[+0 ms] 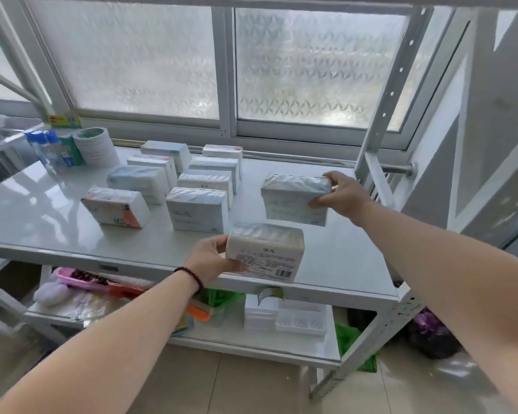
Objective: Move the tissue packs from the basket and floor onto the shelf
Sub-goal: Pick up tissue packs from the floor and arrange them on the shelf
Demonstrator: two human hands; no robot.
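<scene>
A white metal shelf (335,255) stands under the window. Several tissue packs stand on it in two rows, among them a pack with an orange corner (115,207) at the front left and a white pack (196,209) beside it. My left hand (211,259) grips a tissue pack with a barcode (265,252) at the shelf's front edge. My right hand (343,194) holds another tissue pack (295,200) by its right end, further back and to the right. Neither the basket nor the floor packs can be seen.
Blue-capped bottles (47,149) and a roll of white tape (95,146) stand at the shelf's back left. The lower shelf holds a pink tray (81,279), white plastic boxes (284,319) and green bags (349,339). A dark bag (431,333) lies on the tiled floor at the right.
</scene>
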